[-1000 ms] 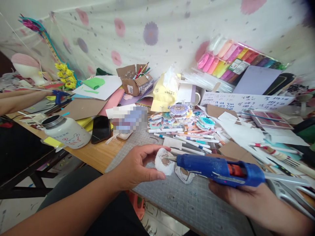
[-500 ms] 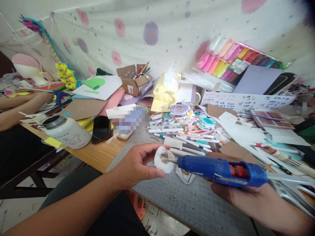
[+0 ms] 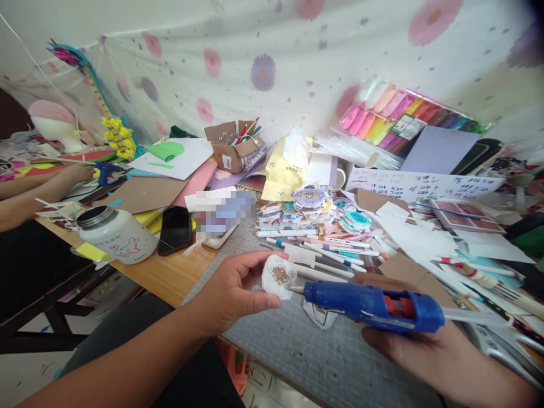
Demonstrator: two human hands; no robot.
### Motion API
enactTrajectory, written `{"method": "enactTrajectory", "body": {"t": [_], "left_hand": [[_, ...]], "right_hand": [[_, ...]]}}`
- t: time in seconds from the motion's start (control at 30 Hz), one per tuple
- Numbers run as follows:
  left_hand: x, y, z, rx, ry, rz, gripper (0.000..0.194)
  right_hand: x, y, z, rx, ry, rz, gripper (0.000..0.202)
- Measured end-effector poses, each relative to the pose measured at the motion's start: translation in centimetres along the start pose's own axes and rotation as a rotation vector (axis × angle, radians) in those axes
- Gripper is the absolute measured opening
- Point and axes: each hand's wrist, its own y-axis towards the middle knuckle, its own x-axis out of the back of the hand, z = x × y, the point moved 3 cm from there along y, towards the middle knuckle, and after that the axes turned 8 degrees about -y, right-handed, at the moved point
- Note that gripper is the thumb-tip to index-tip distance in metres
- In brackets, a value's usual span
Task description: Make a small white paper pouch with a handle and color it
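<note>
Between the thumb and fingers of my left hand [image 3: 238,289] is a small round white piece [image 3: 278,276] with a rough brown centre. My right hand [image 3: 408,340] is wrapped round a blue hot glue gun [image 3: 369,306], a clear glue stick [image 3: 476,317] coming out of its back end. The metal nozzle points left, close to the lower right edge of the white piece; whether it touches I cannot tell. Below the gun, a white-edged scrap [image 3: 319,314] lies on the grey cutting mat [image 3: 340,362].
Several pens [image 3: 331,255] and a pile of paper cutouts [image 3: 312,207] lie beyond my hands. Scissors [image 3: 505,351] are at the right. To the left stand an open white bottle [image 3: 117,235] and a phone [image 3: 175,229]. Another person's hands [image 3: 72,178] rest at far left.
The glue gun's nozzle has moved from the brown centre of the white piece to its lower right edge. The whole scene sits slightly differently as my head moved.
</note>
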Motion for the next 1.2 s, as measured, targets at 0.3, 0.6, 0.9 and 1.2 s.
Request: {"method": "enactTrajectory", "body": {"t": [0.3, 0.6, 0.9, 1.2], "left_hand": [[0.07, 0.01, -0.05, 0.001, 0.001, -0.011, 0.052], [0.12, -0.05, -0.01, -0.009, -0.006, -0.001, 0.053], [-0.1, -0.15, -0.3, -0.012, 0.021, 0.011, 0.052], [-0.26, -0.21, -0.24, 0.02, 0.05, 0.049, 0.052]], "right_hand": [[-0.13, -0.55, -0.65, -0.029, 0.015, -0.047, 0.016], [0.43, -0.07, -0.28, -0.025, 0.021, 0.006, 0.031], [0.37, -0.1, -0.2, -0.026, 0.012, -0.051, 0.029], [0.13, -0.1, 0.32, -0.014, 0.016, -0.04, 0.017]]}}
